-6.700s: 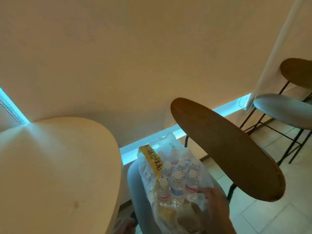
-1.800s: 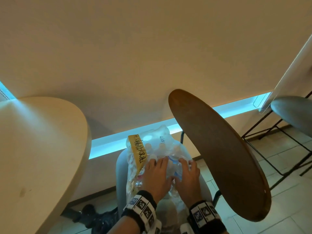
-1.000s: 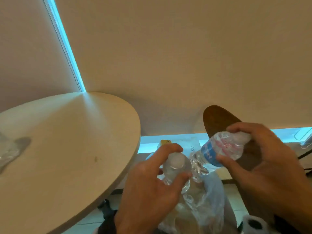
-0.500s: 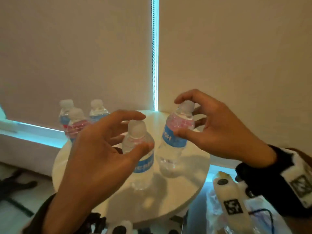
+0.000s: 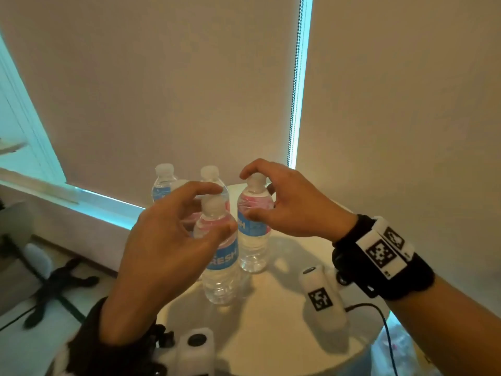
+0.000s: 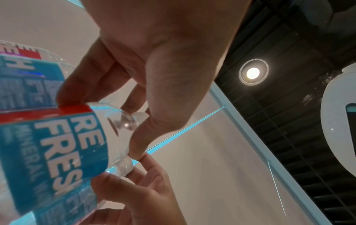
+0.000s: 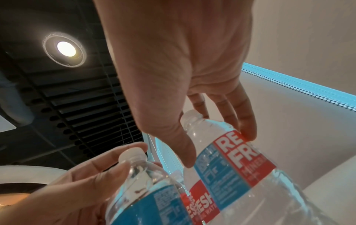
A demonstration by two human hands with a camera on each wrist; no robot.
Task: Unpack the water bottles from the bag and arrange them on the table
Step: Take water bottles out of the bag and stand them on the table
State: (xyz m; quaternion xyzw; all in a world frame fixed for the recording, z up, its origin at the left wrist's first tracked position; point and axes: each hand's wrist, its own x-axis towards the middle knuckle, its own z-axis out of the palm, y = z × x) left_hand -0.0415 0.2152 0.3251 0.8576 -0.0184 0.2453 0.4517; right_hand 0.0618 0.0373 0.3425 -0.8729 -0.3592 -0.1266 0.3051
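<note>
On the round white table [image 5: 284, 327] stand several clear water bottles with blue and red labels. My left hand [image 5: 223, 208] grips the nearest bottle [image 5: 221, 267] by its shoulder, just under the cap. My right hand [image 5: 248, 194] holds the bottle beside it [image 5: 253, 240] by the cap and shoulder. Both bottles stand upright on the tabletop. The left wrist view has my left hand [image 6: 98, 124] round the bottle's neck [image 6: 127, 121]. In the right wrist view, my right hand [image 7: 218, 147] clasps its bottle [image 7: 240, 153]. A corner of the plastic bag [image 5: 398, 346] shows at the lower right.
Three more bottles [image 5: 162, 183] stand behind, partly hidden by my left hand. Roller blinds with a bead chain [image 5: 294, 104] hang behind the table. A black chair base [image 5: 62, 278] lies on the floor to the left.
Both hands lifted one bottle each out of the bag on the chair and carried them to the table. Since half a second ago both bottles have moved nearer the three behind.
</note>
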